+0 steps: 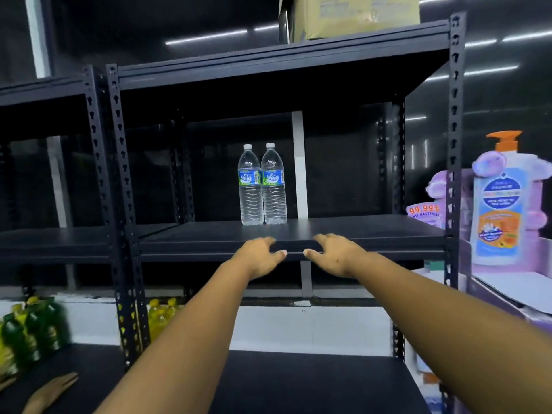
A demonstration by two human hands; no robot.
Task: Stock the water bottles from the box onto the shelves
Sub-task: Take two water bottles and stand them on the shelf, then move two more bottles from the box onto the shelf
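Note:
Two clear water bottles with blue-green labels and white caps, the left bottle and the right bottle, stand upright side by side, touching, at the back middle of a black metal shelf. My left hand and my right hand reach out at the shelf's front edge, just in front of the bottles. Both hands have relaxed, spread fingers and hold nothing. The source box is not in view.
A cardboard box sits on the top shelf. A large hand-wash display stands to the right. Green and yellow bottles fill the lower left. A second black shelf board lies below. Fingers of another hand show at bottom left.

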